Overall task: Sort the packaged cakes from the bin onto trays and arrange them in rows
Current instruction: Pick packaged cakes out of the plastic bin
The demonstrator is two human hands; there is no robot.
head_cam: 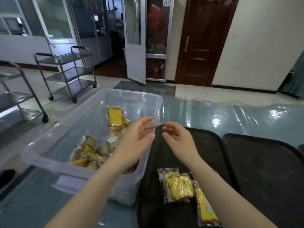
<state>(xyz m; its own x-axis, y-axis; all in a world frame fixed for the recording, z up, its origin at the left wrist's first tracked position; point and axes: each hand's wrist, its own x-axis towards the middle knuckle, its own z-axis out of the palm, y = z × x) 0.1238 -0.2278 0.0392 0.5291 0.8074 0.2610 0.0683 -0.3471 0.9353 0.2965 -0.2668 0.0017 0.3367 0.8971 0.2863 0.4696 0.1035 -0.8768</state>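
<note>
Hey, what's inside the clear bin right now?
The bin holds packaged cakes: one yellow slice lies alone toward the far end, and a jumbled pile fills the near end. The left hand and forearm cover part of the pile.

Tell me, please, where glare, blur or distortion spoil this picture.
Head view: window glare streaks the plastic table cover; both the left hand and right hand are slightly motion-blurred; wide-angle distortion bows the steel trolley and dark trays.
</note>
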